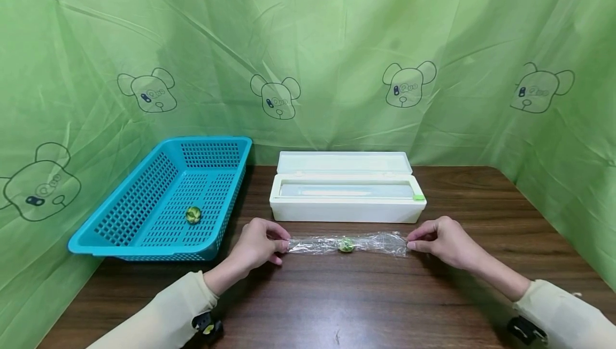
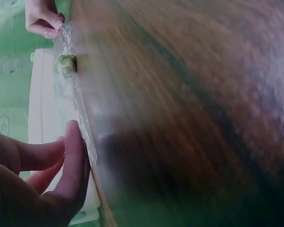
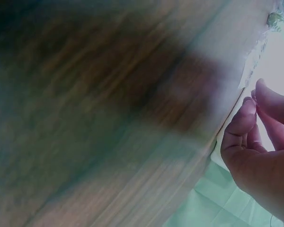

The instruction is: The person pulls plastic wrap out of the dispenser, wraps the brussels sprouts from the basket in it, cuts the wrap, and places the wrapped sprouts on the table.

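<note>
I can see the left hand (image 1: 259, 243) and right hand (image 1: 445, 239) each pinching 1 end of a clear film (image 1: 315, 245), stretched parallel to the counter's (image 1: 337, 295) far edge. 1 green sprout (image 1: 346, 246) sits midway along it. The open white box (image 1: 346, 212) stands behind, the blue basket (image 1: 139, 251) by the left edge.

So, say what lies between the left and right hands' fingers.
The head view shows clear plastic film there, with a small green vegetable near its middle.
</note>
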`<state>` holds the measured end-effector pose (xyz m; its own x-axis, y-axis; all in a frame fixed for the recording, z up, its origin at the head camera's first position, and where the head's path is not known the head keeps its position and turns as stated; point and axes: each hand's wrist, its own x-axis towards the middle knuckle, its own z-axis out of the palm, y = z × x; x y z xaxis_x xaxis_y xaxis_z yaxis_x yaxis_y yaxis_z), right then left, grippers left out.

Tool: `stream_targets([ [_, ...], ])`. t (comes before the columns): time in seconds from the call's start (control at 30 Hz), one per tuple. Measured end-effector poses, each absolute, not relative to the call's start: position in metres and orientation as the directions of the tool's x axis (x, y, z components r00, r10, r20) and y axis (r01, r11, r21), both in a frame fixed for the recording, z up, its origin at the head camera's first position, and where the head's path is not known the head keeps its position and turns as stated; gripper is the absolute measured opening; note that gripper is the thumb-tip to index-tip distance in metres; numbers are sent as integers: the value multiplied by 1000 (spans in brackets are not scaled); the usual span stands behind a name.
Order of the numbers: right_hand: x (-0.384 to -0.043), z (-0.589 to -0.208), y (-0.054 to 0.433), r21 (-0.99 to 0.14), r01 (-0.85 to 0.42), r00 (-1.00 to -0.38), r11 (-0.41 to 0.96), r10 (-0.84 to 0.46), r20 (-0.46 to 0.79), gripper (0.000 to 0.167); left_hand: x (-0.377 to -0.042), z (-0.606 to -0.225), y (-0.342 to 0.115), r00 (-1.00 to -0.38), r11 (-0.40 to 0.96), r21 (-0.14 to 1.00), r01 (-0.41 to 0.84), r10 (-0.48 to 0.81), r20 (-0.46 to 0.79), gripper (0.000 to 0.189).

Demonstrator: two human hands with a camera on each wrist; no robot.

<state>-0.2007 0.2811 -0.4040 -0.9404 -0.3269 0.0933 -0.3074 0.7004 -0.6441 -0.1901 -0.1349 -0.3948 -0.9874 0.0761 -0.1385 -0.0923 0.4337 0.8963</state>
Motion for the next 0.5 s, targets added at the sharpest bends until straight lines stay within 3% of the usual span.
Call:
stream_targets([
  [0.23, -196, -387, 281, -583, -307, -949, 752, -290, 125, 38, -186, -384, -136, -992, 656, 751, 82, 123, 1, 28],
  [0.4, -188, -363, 249, -459, -466, -883, 756, -366, 292, 28, -181, -368, -118, -945, 673, 664, 324, 269, 189, 24],
  [0.5, -189, -358, 220, -456, -555, -832, 696, -458, 313, 23, -183, -364, -99, -893, 630, 641, 437, 391, 224, 19],
])
